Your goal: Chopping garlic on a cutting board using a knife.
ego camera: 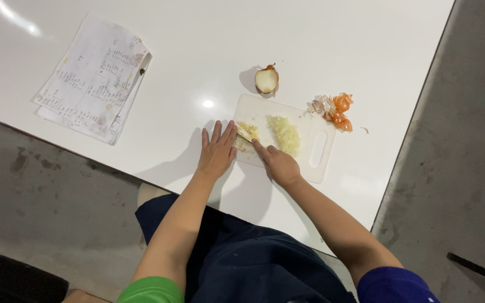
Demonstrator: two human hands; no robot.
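A white tabletop point(321, 39) is filling most of the view, its near edge running diagonally above a grey floor point(40, 196). A stack of printed paper sheets point(94, 78) is lying toward the far left corner of the tabletop, well apart from everything else. A white plastic cutting board point(318, 168) with a slot handle is sitting close to the near edge, toward the right side. The left hand point(217, 151) is lying flat with its fingers straight and close together, palm down on the tabletop, fingertips touching the board's left edge. The right hand point(279, 164) is closing around a knife point(244, 136), index finger stretched along it; the blade is mostly hidden, angling across the board's left part. A heap of chopped onion point(285, 133) is lying in the middle of the board, and a smaller chopped pile point(247, 132) is sitting at the blade near the board's left edge. A halved onion point(266, 79) is resting on the tabletop just beyond the board's far edge. Orange and pale onion skins point(335, 111) are lying off the board's far right corner.
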